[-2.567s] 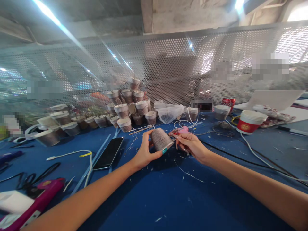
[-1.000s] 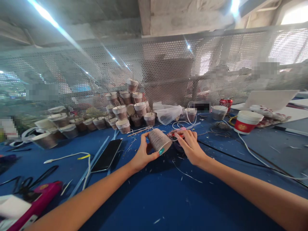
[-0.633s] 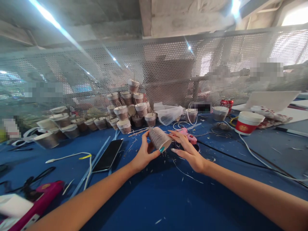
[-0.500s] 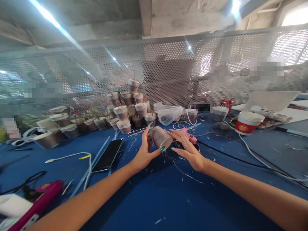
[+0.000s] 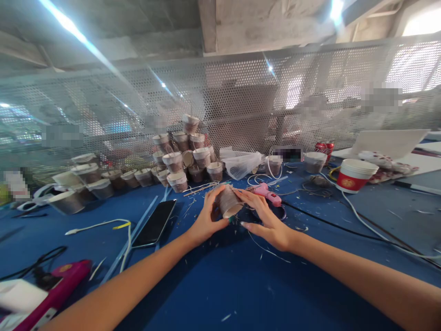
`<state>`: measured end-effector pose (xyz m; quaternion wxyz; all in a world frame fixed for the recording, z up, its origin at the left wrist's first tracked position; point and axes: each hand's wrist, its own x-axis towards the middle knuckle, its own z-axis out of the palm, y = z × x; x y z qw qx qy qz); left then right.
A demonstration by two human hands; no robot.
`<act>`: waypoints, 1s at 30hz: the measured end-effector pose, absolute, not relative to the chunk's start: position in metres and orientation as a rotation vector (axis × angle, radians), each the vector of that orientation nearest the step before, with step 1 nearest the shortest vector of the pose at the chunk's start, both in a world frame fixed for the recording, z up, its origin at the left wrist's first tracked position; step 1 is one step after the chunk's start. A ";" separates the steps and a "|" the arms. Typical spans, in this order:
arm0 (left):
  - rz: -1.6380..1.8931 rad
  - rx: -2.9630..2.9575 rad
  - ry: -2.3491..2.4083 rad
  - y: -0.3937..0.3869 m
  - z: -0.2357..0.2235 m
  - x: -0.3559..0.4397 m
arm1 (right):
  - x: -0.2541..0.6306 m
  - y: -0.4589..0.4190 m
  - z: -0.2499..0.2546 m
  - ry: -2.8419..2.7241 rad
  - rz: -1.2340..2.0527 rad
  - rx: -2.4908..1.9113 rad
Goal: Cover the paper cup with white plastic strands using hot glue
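Head: held cup, gold-emblemed cups

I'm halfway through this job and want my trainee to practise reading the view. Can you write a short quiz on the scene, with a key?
1. What does the left hand hold?
A) a red drink can
B) a thread-wrapped cup
C) a roll of tape

2. True or false: the black smartphone lies to the left of the left hand.

3. Which pink thing lies on the blue table just beyond the right hand?

Key:
1. B; the right hand's fingers are also against it.
2. True; its dark screen faces up.
3. A glue gun, apparently, with a black cable running off to the right.
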<state>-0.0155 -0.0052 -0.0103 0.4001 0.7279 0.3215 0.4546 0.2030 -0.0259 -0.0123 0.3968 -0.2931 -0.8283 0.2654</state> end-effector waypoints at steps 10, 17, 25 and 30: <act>1.202 1.841 0.829 -0.005 -0.011 -0.017 | 0.200 -0.033 -0.007 -2.242 0.472 -0.750; 1.184 1.750 0.825 -0.009 -0.005 -0.013 | 0.199 -0.034 -0.006 -2.230 0.361 -0.799; 1.276 1.678 0.786 -0.009 -0.008 -0.010 | 0.194 -0.024 -0.015 -1.990 0.139 -0.887; 1.260 1.662 0.795 -0.012 -0.006 -0.010 | 0.194 -0.017 -0.020 -1.949 0.080 -0.955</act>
